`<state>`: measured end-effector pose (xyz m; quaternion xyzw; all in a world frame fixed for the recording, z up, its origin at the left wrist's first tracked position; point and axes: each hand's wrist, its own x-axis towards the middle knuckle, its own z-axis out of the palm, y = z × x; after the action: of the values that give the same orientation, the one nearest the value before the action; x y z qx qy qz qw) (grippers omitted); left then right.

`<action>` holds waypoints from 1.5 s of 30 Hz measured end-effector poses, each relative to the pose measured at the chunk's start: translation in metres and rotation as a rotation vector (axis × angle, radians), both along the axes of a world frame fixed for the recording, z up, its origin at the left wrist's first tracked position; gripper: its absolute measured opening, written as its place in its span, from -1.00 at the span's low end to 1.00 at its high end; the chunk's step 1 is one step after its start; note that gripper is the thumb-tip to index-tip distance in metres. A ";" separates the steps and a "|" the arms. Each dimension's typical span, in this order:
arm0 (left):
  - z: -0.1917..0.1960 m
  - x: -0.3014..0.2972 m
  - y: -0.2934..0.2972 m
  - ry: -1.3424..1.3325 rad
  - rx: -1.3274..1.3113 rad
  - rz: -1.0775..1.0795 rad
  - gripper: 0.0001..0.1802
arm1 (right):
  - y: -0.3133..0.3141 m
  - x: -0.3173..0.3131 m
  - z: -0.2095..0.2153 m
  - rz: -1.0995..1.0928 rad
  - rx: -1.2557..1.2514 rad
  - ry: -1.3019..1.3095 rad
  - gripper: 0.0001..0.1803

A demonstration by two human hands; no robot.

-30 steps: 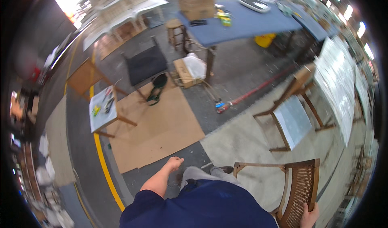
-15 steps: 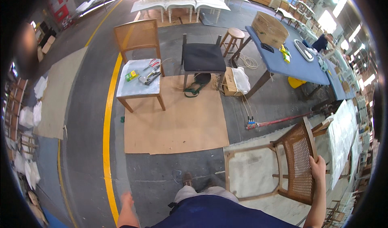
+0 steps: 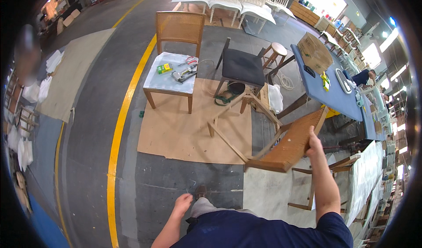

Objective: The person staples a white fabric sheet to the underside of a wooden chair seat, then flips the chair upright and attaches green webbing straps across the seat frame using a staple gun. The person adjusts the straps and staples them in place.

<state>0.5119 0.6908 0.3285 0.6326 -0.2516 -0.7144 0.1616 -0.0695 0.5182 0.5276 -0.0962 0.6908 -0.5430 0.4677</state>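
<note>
While the right hand point(image 3: 313, 143) is closed around the upper edge of its cane back, a wooden chair frame point(image 3: 288, 143) hangs tilted out ahead of the person, its bare rails and legs reaching forward and leftward from that grip. Some of it shows over a brown cardboard sheet point(image 3: 176, 136) on the floor, ahead of both hands; whether any leg touches down, I can't tell from here. Lower and well to the left, the left hand point(image 3: 182, 204) is apart from the frame, fingers loosely bent; I can't make out whether anything sits inside them.

Straight ahead of that left hand, beyond the near half of the cardboard, stands an upright cane-backed chair point(image 3: 180, 28). On its pale-covered seat lie a yellow-and-green box point(image 3: 165, 68), red-handled scissors point(image 3: 191, 60) and a grey metal tool point(image 3: 183, 75). To the right of those, farther ahead of the right hand and a little leftward, is a chair with a black seat point(image 3: 242, 67), a round stool point(image 3: 277, 50) just behind it. Beyond the right hand, forward and to its right, a blue tabletop point(image 3: 327, 100) carries a large cardboard box point(image 3: 315, 52). A co-worker point(image 3: 362, 77) bends near its far side.
</note>
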 end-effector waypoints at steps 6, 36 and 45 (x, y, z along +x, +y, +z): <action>0.039 -0.108 -0.061 0.290 -0.105 -0.153 -0.38 | -0.019 0.113 -0.103 -0.159 -0.064 -0.435 -0.40; 0.069 -0.450 -0.193 -0.836 -0.394 1.378 -0.40 | -0.155 -0.265 -0.129 1.287 -0.049 0.097 -0.74; 0.105 -0.456 -0.203 -1.020 -0.124 1.282 -0.33 | -0.321 -0.309 -0.255 1.571 0.234 0.281 -0.78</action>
<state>0.0562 0.4880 0.4335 0.8904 0.0772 -0.0929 0.4388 -0.3787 0.1967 0.2726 -0.5715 0.5260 0.0376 0.6287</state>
